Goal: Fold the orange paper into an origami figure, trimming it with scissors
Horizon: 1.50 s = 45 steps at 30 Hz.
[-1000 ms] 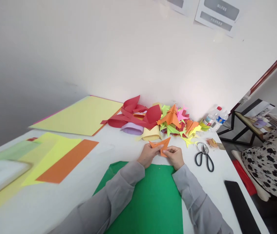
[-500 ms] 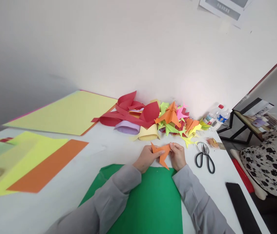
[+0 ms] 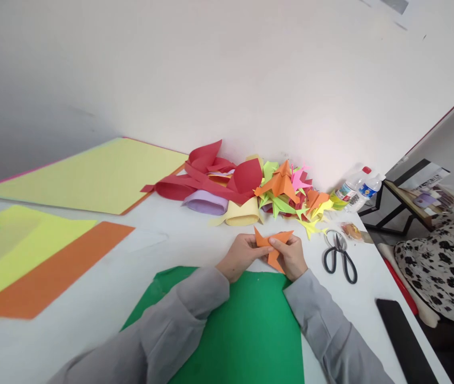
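Both my hands pinch a small folded orange paper figure with pointed tips, held just over the far edge of a green sheet. My left hand grips its left side between thumb and fingers. On the right side, my right hand presses its thumb onto the figure's upper middle, the fingers behind it. Beyond my hands lies a heap of folded paper figures in orange, green, pink and yellow. Left of the heap rest curled red paper pieces, with purple and cream paper rolls in front.
Black-handled scissors lie right of my hands, near two bottles by the wall. A black strip lies along the table's right edge. Yellow sheets and an orange strip spread at left, a large pale yellow sheet behind.
My right thumb has shifted from the figure's right tip onto its middle, and the orange figure has turned slightly. The view has swung a little.
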### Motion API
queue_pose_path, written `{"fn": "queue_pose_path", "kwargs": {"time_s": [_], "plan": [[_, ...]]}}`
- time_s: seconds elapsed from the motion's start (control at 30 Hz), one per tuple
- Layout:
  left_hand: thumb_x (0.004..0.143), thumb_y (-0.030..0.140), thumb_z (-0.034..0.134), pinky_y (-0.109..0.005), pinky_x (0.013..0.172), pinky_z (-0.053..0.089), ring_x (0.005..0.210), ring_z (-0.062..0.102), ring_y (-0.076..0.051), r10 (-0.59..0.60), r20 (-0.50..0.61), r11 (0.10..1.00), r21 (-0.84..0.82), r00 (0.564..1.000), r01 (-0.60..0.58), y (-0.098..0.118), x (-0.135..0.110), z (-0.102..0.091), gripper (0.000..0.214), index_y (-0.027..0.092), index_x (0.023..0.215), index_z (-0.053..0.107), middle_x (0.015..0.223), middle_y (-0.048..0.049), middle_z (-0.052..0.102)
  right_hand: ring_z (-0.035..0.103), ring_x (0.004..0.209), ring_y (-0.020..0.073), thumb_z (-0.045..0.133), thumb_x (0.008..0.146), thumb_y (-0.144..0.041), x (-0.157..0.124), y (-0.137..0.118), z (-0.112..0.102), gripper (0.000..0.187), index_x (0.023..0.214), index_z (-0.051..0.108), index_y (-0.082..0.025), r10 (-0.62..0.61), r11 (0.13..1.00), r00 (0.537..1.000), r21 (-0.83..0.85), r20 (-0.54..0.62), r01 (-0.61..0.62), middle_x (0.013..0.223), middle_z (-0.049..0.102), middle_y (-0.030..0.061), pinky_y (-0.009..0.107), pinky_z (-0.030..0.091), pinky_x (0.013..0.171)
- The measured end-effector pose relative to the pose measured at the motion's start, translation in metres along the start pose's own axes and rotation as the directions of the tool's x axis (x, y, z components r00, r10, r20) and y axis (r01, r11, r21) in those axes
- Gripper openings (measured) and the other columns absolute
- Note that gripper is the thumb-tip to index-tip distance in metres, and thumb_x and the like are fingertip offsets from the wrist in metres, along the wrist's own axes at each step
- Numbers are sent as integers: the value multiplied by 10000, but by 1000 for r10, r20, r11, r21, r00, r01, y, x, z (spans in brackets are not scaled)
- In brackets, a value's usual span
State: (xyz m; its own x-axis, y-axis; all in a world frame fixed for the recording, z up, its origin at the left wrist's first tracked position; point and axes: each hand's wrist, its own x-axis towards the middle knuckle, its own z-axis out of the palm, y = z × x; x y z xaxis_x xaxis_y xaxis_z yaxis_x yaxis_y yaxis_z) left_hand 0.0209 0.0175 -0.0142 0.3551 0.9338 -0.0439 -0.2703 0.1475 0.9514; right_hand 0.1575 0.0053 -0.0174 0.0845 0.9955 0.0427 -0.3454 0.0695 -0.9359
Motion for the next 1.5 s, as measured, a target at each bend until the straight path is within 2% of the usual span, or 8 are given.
{"fn": "queue_pose_path", "kwargs": {"time_s": [0.1, 0.27, 0.53, 0.77, 0.93, 1.1, 1.33, 1.5], "plan": [[529, 265, 791, -285, 562, 476, 532, 581, -154, 2, 23, 1000, 20, 1000, -3, 0, 0, -1, 203, 119, 636, 699, 579, -45, 671, 552, 549, 127, 777, 612, -274, -2, 0, 2, 177, 613, 650, -151, -9, 998, 999, -57, 37, 11, 590, 633, -2, 265, 437, 551], [534, 271, 780, -281, 540, 471, 507, 569, -155, 17, 13, 998, 62, 1000, -18, 1, -1, 0, 173, 134, 564, 678, 516, -28, 638, 540, 531, 121, 761, 637, -275, -4, -3, 4, 166, 636, 649, -153, 9, 998, 997, -59, 83, -5, 593, 610, -10, 256, 443, 516], [574, 324, 766, -292, 588, 504, 565, 582, -151, 49, -76, 999, 6, 996, -49, 6, -2, 2, 216, 134, 648, 696, 615, -40, 666, 516, 475, 115, 758, 625, -249, -3, -6, 6, 162, 605, 627, -156, 46, 999, 998, 23, 42, -47, 534, 571, -29, 250, 427, 456], [651, 348, 714, -268, 619, 480, 590, 560, -134, 101, -34, 995, 1, 994, -101, 10, -3, 0, 210, 140, 636, 687, 601, -24, 633, 489, 490, 102, 758, 631, -284, -3, -4, 5, 199, 581, 615, -154, 51, 998, 999, 40, 14, -51, 537, 554, -29, 242, 407, 477], [621, 342, 730, -253, 597, 469, 575, 547, -121, 100, -77, 995, -12, 992, -101, 10, -2, -1, 213, 137, 607, 673, 597, -16, 631, 536, 547, 128, 755, 630, -373, -1, -5, 5, 264, 586, 636, -141, 52, 998, 995, 51, -86, -48, 582, 624, 12, 272, 443, 565], [601, 350, 735, -254, 579, 471, 548, 540, -116, 82, -121, 997, 10, 989, -82, 10, -1, 0, 232, 127, 626, 675, 598, -22, 646, 570, 601, 143, 755, 640, -372, 0, -6, 4, 246, 607, 660, -147, 37, 996, 995, 89, -95, -28, 634, 662, 27, 287, 458, 624], [648, 326, 681, -238, 542, 442, 539, 531, -121, 136, 20, 972, 193, 991, -137, 10, -5, 3, 223, 138, 541, 626, 549, -2, 594, 535, 543, 120, 763, 639, -355, -1, -2, 2, 228, 636, 682, -142, 30, 999, 999, 12, -34, -29, 581, 637, 6, 262, 426, 551], [657, 345, 677, -231, 520, 427, 516, 513, -115, 111, 40, 978, 173, 993, -116, 11, -4, 1, 251, 136, 531, 618, 526, 3, 574, 533, 570, 97, 771, 630, -321, 2, -5, 2, 194, 621, 689, -146, 47, 989, 994, 143, -99, -32, 598, 621, -9, 229, 439, 572]]}}
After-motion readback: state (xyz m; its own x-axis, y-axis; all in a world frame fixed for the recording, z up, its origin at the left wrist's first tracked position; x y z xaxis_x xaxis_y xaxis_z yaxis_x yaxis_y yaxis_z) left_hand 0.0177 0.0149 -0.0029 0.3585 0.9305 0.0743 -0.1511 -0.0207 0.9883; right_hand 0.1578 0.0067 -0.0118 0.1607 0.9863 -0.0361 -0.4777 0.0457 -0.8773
